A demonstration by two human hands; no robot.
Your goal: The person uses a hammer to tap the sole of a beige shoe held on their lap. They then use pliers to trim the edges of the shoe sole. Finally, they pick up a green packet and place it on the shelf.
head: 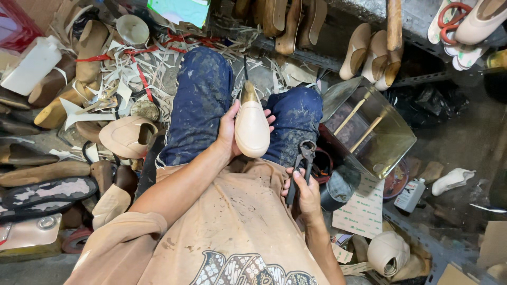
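My left hand point(228, 132) grips a beige slip-on shoe point(252, 126) from its left side, toe pointing toward me, held over my lap between my knees in stained blue trousers. The fingertips wrap round the shoe's right edge. My right hand point(305, 194) rests at my right thigh and is closed on dark metal pincers point(302, 161), jaws pointing up and away from me. The pincers sit a little to the right of the shoe and do not touch it.
Wooden shoe lasts point(79, 68) and another beige shoe upper point(127, 136) lie among paper scraps at the left. A clear box with sticks point(369, 132) stands at the right, with a dark pot point(338, 187), a small bottle point(410, 194) and more lasts point(369, 53) beyond.
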